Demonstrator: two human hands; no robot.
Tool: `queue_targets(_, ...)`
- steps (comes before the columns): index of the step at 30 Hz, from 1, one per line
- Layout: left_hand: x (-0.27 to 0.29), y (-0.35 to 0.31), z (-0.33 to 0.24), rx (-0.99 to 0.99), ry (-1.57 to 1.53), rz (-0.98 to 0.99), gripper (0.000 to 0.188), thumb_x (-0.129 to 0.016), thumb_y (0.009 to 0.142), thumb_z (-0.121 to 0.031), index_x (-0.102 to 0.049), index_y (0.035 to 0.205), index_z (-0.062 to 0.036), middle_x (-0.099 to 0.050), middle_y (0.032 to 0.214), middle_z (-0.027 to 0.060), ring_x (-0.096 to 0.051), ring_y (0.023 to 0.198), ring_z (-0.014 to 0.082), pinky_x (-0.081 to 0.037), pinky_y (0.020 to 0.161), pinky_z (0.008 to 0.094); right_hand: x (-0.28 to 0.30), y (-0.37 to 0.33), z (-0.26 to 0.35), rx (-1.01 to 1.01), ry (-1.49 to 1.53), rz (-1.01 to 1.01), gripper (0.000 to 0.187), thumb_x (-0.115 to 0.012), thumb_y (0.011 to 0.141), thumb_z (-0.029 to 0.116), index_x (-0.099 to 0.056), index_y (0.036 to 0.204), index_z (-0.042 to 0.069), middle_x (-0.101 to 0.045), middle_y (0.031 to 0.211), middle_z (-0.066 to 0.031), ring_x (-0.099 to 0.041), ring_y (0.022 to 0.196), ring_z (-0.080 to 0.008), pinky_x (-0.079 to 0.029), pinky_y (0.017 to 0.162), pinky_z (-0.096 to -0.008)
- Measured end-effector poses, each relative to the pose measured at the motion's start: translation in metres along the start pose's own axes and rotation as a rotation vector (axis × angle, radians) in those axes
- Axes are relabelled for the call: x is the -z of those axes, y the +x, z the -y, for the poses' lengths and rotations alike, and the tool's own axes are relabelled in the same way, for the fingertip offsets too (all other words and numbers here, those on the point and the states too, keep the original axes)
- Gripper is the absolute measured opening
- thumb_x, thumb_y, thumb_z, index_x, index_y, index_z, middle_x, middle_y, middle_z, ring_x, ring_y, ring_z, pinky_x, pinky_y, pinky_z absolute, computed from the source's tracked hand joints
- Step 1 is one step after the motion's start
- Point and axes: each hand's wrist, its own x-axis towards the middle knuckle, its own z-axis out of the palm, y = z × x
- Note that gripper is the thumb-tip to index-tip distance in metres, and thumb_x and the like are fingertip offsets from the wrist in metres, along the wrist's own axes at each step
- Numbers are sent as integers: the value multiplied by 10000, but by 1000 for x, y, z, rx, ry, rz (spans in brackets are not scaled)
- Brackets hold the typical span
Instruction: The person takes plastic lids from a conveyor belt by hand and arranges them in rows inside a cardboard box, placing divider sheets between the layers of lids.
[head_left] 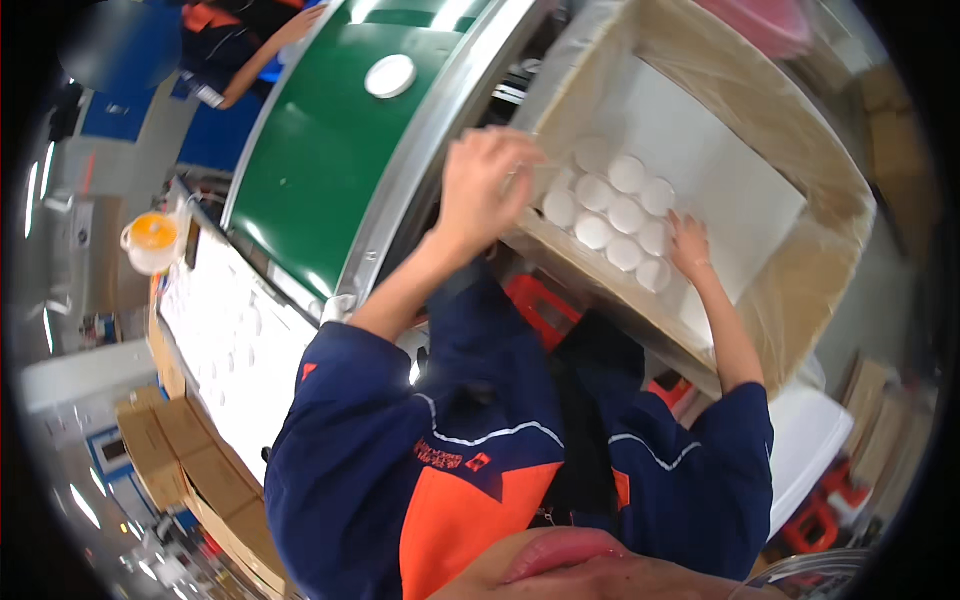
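Several white round lids or discs (pixel 626 216) lie in close rows on a white sheet (pixel 735 190) inside a large carton (pixel 840 200) lined with clear plastic. My right hand (pixel 688 245) is down in the carton at the right side of the rows, its fingers spread beside the nearest disc. Over the carton's left edge, next to the conveyor, my left hand (pixel 488 185) is raised and slightly blurred. Its fingers and thumb are apart, and I see nothing between them. A single white disc (pixel 390 76) rests on the green conveyor belt (pixel 330 150).
The conveyor's metal rail (pixel 425 130) runs between the belt and the carton. Across the belt, at the top left, a co-worker's arm (pixel 250 75) shows. A bright white table (pixel 225 330), stacked cardboard boxes (pixel 190 450) and a white container with an orange top (pixel 153 240) stand at left.
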Motion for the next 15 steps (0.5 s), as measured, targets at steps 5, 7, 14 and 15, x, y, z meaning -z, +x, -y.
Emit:
queue_targets(5,51,17,151,285,620,-25,197,-601,752,-106,-605,949,-95,-575,1029,129,-547,967,319,-431,820,440,-11,10,-9,80,23,56,676,-579,773,181,-300,1387,225,-381,1299,-259,-353,1229,-418,-282,1025,-550)
queue_targets(7,54,13,188,470,611,164,172,-625,753,-163,-605,911,-99,-570,993,138,-557,954,319,-464,772,451,-23,15,-20,84,33,118,706,-597,759,209,-289,1392,253,-384,1302,-262,-352,1227,-431,-283,1026,-545)
queue_targets(14,73,-2,149,663,-136,-101,131,-590,861,-180,-566,876,-52,-611,840,91,-599,758,203,-464,716,337,17,7,12,-74,32,301,739,-616,778,286,-247,1410,187,-343,1367,-236,-328,1260,-412,-267,1036,-538)
queue_targets(15,71,0,131,660,-146,-104,131,-590,861,-180,-566,876,-52,-611,840,91,-599,758,203,-464,716,337,16,8,3,-83,24,298,739,-616,778,286,-247,1410,187,-343,1367,-236,-328,1260,-412,-267,1036,-538)
